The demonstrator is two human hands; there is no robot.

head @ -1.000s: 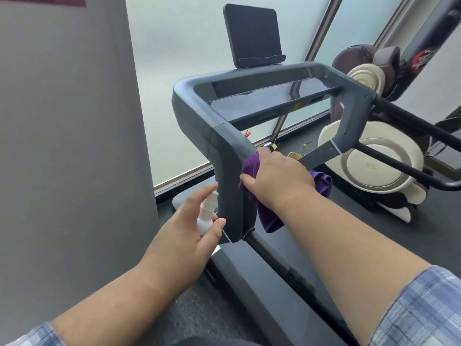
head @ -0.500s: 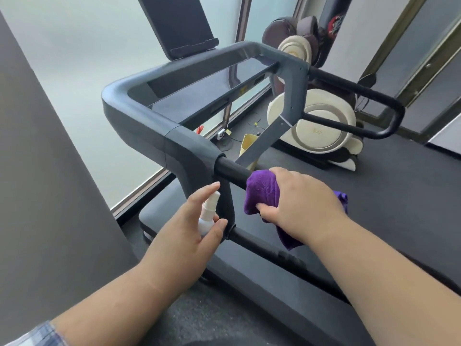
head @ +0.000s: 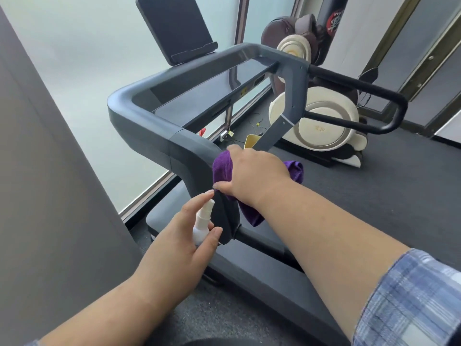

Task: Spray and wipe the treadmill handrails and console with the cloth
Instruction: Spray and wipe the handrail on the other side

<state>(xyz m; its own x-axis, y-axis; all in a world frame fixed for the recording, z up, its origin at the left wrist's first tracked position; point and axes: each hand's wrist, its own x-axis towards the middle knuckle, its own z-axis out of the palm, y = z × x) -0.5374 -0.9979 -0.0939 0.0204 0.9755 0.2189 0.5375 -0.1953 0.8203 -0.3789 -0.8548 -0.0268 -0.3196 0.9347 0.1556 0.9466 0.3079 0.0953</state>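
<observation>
My right hand [head: 252, 173] grips a purple cloth [head: 222, 168] wrapped round the near left handrail, right where it meets the grey treadmill frame [head: 149, 126]. The rail itself is hidden under cloth and hand. My left hand [head: 179, 243] holds a small white spray bottle [head: 202, 226] upright, beside the frame's lower corner, index finger raised by the nozzle. The glossy console panel [head: 207, 96] lies across the frame, with a dark tablet screen [head: 174, 26] standing above it. The black right handrail [head: 361, 86] loops out at the far side.
A grey wall or pillar [head: 50, 196] stands close on the left. Frosted windows [head: 87, 58] run behind the treadmill. A cream and brown massage chair [head: 316, 123] sits beyond the right rail. Cables and a yellow item [head: 250, 141] lie on the dark floor.
My right hand slid the cloth along the left rail away from the frame, then back up against the frame. The view shifted. My left hand kept the bottle in place.
</observation>
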